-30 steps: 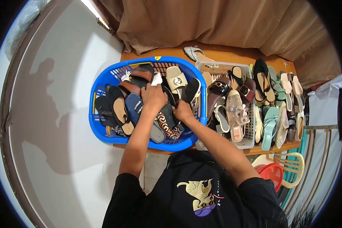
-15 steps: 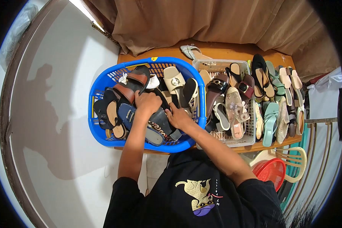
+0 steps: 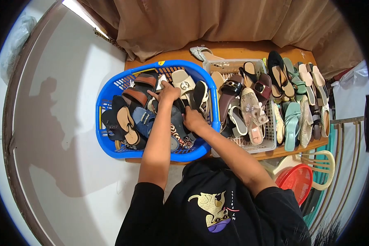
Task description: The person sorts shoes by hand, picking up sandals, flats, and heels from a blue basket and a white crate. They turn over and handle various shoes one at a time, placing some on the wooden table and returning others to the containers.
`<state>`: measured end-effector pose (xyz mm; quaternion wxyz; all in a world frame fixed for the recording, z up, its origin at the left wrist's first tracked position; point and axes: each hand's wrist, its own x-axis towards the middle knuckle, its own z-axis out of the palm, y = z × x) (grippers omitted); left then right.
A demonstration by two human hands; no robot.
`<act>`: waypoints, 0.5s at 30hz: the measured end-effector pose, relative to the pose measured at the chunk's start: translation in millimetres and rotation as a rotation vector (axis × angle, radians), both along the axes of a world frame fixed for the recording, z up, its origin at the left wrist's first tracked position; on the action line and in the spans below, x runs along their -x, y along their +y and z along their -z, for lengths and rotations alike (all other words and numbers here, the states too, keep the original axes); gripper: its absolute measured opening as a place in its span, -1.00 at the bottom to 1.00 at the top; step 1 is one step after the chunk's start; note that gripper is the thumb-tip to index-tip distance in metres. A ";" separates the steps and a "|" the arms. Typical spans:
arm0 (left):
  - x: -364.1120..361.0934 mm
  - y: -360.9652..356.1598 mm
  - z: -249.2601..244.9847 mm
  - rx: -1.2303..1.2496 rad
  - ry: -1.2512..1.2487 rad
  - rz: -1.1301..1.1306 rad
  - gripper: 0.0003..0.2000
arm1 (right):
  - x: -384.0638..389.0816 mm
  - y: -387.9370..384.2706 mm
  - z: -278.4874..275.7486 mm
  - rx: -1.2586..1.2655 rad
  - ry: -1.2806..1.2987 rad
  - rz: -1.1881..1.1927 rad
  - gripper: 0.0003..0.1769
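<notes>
A blue plastic basket (image 3: 106, 141) holds a jumbled pile of sandals and slippers. My left hand (image 3: 168, 93) reaches into its middle with fingers apart, close to a white shoe (image 3: 162, 78) and a brown-strapped sandal (image 3: 136, 96). Beside it, my right hand (image 3: 194, 121) has its fingers curled at the edge of a black sandal (image 3: 178, 105); the fingertips are partly hidden in the pile. A cream slipper with a round buckle (image 3: 183, 83) lies just above the right hand. Left of my left forearm are a blue denim slipper (image 3: 143, 119) and a black thong sandal (image 3: 126, 119).
A clear plastic basket (image 3: 270, 143) with several more sandals stands right of the blue one on the wooden table (image 3: 168, 55). Rows of footwear lie farther right, including a mint sandal (image 3: 292, 123). A red basin (image 3: 297, 184) rests on a cream chair (image 3: 326, 170). A brown curtain (image 3: 217, 20) hangs behind.
My left hand has moved up and right, from the brown-strapped sandal toward the white shoe, and its fingers have spread. My right hand has shifted slightly. The denim slipper has turned and moved.
</notes>
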<state>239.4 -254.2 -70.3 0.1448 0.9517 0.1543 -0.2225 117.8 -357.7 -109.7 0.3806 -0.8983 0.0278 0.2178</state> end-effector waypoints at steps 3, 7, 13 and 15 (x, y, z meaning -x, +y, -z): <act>0.1 4.3 4.3 0.075 -0.092 -0.031 -0.12 | -2.6 0.0 -6.4 0.036 0.030 -0.013 -0.60; 4.7 16.6 4.4 0.153 -0.189 -0.024 -0.23 | 3.8 -6.7 -17.5 0.013 0.004 0.013 -0.51; 22.0 52.1 -19.1 0.339 -0.176 0.222 -0.50 | 18.2 -10.3 -34.5 -0.001 -0.096 -0.048 -0.34; 38.6 54.0 -35.5 0.374 -0.266 0.209 -0.51 | 23.0 -12.6 -33.9 -0.007 -0.197 -0.071 -0.34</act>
